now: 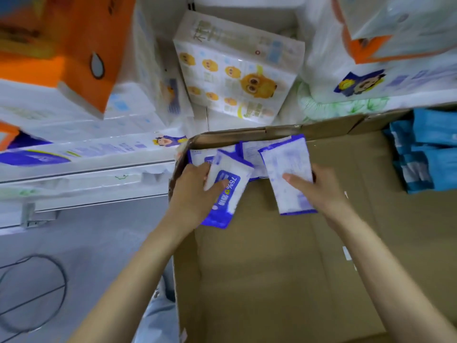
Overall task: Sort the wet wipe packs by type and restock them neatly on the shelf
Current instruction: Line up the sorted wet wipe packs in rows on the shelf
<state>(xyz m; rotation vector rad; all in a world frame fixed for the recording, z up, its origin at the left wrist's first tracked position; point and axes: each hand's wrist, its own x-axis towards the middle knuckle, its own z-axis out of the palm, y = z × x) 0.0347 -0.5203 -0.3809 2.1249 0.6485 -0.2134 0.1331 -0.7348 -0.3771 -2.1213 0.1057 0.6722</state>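
Observation:
My left hand [195, 191] grips a white and purple wet wipe pack [228, 194] marked 75%, label side up, over the left part of a large cardboard box [272, 268]. My right hand [319, 186] holds a second white and purple pack [288, 174] with its printed back showing. Behind both, more purple packs [249, 149] lie against the box's far wall. A heap of blue wipe packs [425, 157] sits at the box's right edge.
A white shelf edge [86, 174] runs to the left with tissue packages on it. Orange and white tissue bundles [61, 45] hang above. A white pack with cartoon monkeys [237, 70] stands at the back. A wire ring [32, 293] lies on the floor at lower left.

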